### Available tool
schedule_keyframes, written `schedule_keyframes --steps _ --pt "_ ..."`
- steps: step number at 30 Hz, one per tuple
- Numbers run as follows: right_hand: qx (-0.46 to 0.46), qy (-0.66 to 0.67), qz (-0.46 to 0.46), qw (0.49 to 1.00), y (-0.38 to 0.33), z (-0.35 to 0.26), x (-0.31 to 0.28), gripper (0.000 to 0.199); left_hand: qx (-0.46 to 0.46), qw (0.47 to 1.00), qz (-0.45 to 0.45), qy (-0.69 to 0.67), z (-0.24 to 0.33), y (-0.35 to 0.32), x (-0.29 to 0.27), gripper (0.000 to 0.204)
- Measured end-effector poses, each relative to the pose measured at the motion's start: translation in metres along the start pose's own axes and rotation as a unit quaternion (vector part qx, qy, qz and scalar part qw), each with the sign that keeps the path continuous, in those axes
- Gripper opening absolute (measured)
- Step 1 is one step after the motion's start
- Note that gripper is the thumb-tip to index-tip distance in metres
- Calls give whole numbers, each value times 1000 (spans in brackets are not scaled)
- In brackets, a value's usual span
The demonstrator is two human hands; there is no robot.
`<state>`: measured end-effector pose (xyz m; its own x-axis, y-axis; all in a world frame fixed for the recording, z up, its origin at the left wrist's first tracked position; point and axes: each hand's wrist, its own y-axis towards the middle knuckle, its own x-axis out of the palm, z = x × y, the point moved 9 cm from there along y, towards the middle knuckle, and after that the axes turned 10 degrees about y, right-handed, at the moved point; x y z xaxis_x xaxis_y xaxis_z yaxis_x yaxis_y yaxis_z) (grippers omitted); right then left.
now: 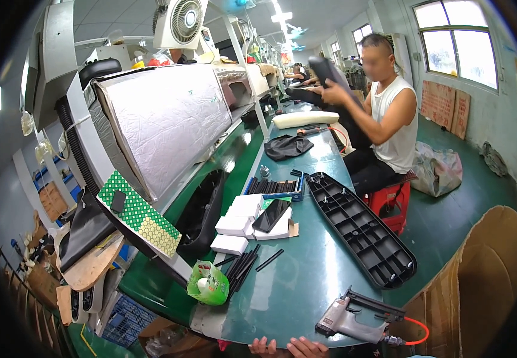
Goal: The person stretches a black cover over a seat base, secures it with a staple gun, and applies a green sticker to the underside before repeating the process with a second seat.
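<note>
Only the fingers of my left hand (263, 346) and my right hand (306, 347) show, resting on the front edge of the green workbench (306, 280). Neither holds anything. Closest to them lies a grey pneumatic stapler (354, 319) with an orange hose (416, 334), just beyond my right hand. A long black ribbed plastic panel (360, 230) lies further back on the right. A black phone (270, 215) rests on white boxes (240, 218), with several thin black sticks (243, 268) and a green bag (209, 284) to the left.
A blue tray of black strips (276, 188), a black fabric cover (288, 146) and a white foam piece (306, 119) sit further back. A co-worker in a white sleeveless top (389, 113) sits on a red stool (392, 203). An open cardboard box (485, 280) stands right; a slanted padded board (163, 119) is left.
</note>
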<state>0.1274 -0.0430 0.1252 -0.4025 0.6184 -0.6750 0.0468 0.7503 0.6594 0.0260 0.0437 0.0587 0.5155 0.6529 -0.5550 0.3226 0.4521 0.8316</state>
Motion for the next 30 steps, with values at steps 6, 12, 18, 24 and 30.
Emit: schedule_keyframes --steps 6,12,18,24,30 --pt "1 -9 8 1000 2 -1 -4 45 -11 1000 1 -18 4 5 0 47" --pt "23 24 12 999 2 -3 -6 46 -38 999 -5 -31 3 9 -6 45" --pt "45 64 -2 997 8 -7 -15 48 -63 995 -60 -47 3 12 -7 51" --pt "100 303 8 948 56 -28 -109 25 -70 989 -89 -98 8 25 -16 58" --pt "189 255 -115 941 130 25 -225 28 -68 986 -122 -91 4 20 -17 55"
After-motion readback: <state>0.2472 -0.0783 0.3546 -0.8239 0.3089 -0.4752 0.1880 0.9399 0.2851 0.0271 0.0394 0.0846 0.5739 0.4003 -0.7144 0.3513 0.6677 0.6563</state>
